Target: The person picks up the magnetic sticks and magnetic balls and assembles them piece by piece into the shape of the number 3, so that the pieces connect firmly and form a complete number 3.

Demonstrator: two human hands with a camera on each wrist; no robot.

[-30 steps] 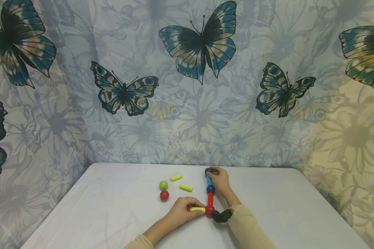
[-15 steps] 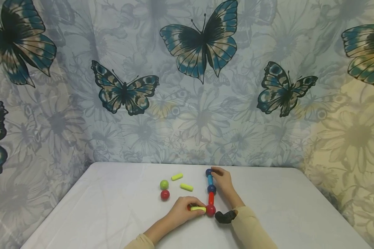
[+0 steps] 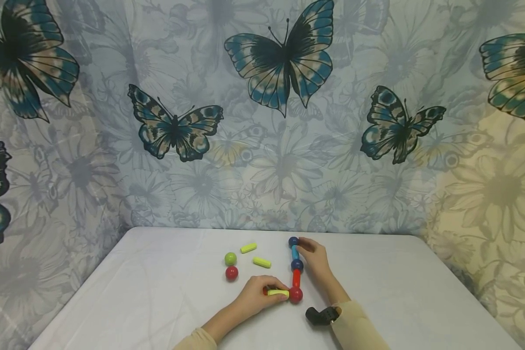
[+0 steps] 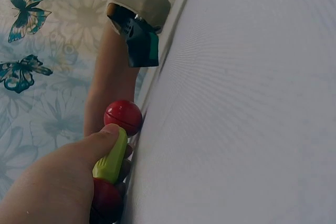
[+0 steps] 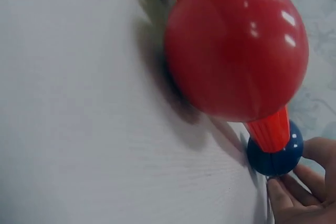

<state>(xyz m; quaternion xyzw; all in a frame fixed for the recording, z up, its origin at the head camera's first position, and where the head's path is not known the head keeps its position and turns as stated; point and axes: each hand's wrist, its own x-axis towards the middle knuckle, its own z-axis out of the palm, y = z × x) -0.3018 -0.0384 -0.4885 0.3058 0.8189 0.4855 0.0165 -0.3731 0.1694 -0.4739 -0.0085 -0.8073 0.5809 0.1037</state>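
My left hand [image 3: 255, 294] pinches a yellow-green toy rod [image 3: 277, 293] between thumb and fingers. One end of this rod meets a red ball [image 3: 295, 295]; a second red ball [image 4: 106, 201] at its other end is partly hidden by the hand. From the first red ball a red rod [image 3: 296, 279] runs back to a dark blue ball [image 3: 297, 265]. Beyond that, a light blue rod [image 3: 295, 252] leads to another dark blue ball [image 3: 293, 241]. My right hand [image 3: 317, 257] is on the right of this far end, fingertips right beside the light blue rod and far ball, not wrapped round them.
Left of the chain, a green ball [image 3: 230, 258] and a loose red ball [image 3: 232, 273] lie side by side. Two loose yellow-green rods [image 3: 248, 248] are near them on the white table [image 3: 170, 287]. A butterfly-print cloth [image 3: 284, 184] hangs behind.
My right hand has eased off the far blue ball, shifting slightly to the right, and its wrist has swung right and nearer. My left hand keeps its pinch on the rod almost unmoved.
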